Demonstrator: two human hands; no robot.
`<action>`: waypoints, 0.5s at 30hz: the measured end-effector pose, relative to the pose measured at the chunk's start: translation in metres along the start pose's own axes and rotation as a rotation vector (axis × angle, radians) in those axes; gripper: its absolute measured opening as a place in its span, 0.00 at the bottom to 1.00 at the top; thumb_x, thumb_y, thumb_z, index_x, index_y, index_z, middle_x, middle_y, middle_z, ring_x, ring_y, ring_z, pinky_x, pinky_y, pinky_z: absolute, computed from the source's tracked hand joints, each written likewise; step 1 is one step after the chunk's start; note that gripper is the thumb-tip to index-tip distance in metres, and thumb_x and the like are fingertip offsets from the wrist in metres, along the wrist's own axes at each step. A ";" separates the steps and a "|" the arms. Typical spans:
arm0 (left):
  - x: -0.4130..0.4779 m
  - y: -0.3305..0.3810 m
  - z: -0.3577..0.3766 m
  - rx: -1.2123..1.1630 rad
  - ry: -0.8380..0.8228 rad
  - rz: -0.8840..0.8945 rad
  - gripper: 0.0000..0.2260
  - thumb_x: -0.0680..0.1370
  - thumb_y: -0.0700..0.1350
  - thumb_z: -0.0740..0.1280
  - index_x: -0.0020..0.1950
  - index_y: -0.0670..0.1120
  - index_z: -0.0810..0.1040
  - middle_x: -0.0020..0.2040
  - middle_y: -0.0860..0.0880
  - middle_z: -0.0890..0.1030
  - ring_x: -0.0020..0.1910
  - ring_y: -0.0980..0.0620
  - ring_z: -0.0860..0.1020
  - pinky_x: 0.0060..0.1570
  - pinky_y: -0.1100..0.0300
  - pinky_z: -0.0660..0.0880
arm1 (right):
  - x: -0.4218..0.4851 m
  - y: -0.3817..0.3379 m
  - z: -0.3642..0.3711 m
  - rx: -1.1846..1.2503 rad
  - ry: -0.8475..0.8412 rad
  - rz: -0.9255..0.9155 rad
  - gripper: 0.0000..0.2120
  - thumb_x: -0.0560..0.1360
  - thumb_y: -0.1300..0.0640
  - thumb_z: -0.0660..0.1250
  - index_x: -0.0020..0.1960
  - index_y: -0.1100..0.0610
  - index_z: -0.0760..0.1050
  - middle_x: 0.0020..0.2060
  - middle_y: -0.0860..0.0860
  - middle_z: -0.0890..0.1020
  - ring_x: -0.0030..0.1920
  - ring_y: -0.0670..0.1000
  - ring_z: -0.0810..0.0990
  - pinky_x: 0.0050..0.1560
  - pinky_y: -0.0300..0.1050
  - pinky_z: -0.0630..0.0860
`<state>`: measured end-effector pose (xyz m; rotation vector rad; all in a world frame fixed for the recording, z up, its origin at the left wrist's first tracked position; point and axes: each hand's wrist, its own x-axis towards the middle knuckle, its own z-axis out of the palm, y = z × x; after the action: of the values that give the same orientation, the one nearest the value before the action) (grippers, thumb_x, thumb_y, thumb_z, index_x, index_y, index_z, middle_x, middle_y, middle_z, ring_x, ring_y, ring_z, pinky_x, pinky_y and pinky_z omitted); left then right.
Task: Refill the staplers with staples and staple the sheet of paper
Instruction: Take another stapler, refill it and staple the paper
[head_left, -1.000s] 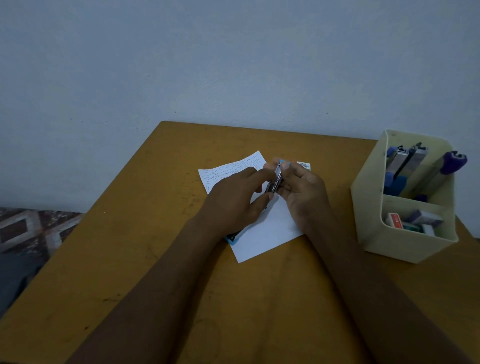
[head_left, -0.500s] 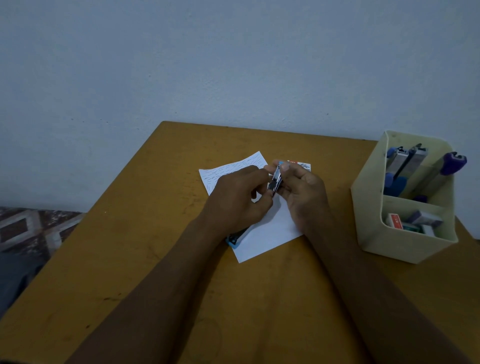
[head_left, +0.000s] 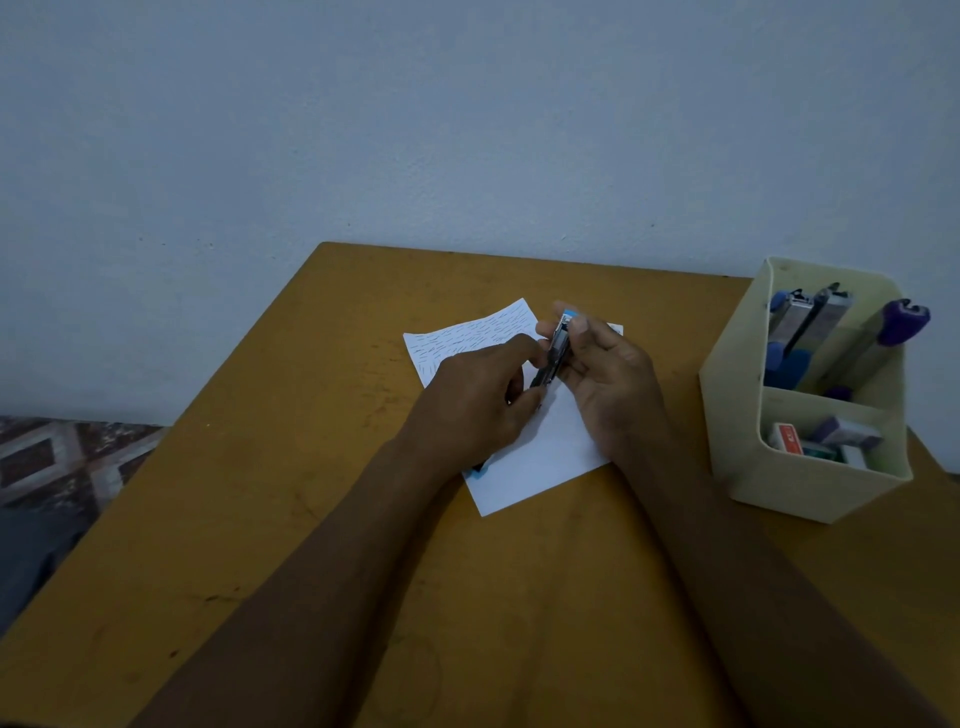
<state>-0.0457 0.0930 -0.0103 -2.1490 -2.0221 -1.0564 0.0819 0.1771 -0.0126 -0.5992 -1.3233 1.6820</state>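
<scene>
both hands meet over the sheet of paper (head_left: 545, 462), mid tabletop, nearer the far edge than the near one.

left hand (head_left: 475, 402): fingers curled in tight. thumb + forefinger tip pinch the lower, dark end of the stapler (head_left: 555, 358). other fingers tuck under the palm, can't tell if they touch it.

right hand (head_left: 610, 384): thumb pressed on the stapler's upper part, just below its light blue tip. forefinger reaches round behind that tip. remaining fingers bend in under the metal body.

so both hands grip the one stapler, no finger spread out. stapler is held off the paper, slanted, blue tip twd the far edge, dark end down twd the sheet. can't tell if its magazine is open, too small + dim.

paper lies skewed on the table (head_left: 291, 545), one corner twd the near edge, lined writing on its far-left part. a small blue bit (head_left: 478, 467) peeks out at its left side under the left wrist, can't tell what it is.

cream organiser (head_left: 748, 467) stands by the right edge, well apart from the hands. back compartment: blue staplers (head_left: 789, 325) leaning, + a purple stapler (head_left: 901, 325) leaning right. front compartment: small staple boxes (head_left: 810, 439), one red + white.
</scene>
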 end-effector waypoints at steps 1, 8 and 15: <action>0.000 0.001 0.000 0.000 -0.003 0.005 0.13 0.75 0.47 0.70 0.59 0.49 0.76 0.36 0.54 0.78 0.32 0.58 0.72 0.32 0.73 0.62 | 0.000 0.000 0.001 0.005 -0.012 0.000 0.14 0.81 0.58 0.55 0.63 0.59 0.72 0.50 0.54 0.81 0.51 0.49 0.82 0.49 0.39 0.78; -0.001 0.003 -0.002 -0.031 -0.021 0.013 0.23 0.76 0.47 0.69 0.70 0.55 0.67 0.36 0.56 0.75 0.32 0.59 0.73 0.33 0.73 0.65 | -0.002 -0.002 0.004 0.020 -0.063 0.000 0.12 0.79 0.56 0.56 0.58 0.53 0.75 0.52 0.51 0.82 0.55 0.47 0.81 0.52 0.38 0.77; 0.001 0.004 -0.002 0.065 -0.019 0.058 0.26 0.76 0.47 0.68 0.73 0.53 0.65 0.39 0.58 0.72 0.34 0.59 0.70 0.33 0.72 0.64 | -0.003 -0.001 0.002 0.012 -0.064 0.010 0.13 0.76 0.51 0.58 0.57 0.52 0.76 0.55 0.52 0.81 0.57 0.48 0.80 0.56 0.41 0.77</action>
<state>-0.0427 0.0918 -0.0065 -2.1803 -1.9597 -0.9531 0.0818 0.1736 -0.0114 -0.5494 -1.3563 1.7291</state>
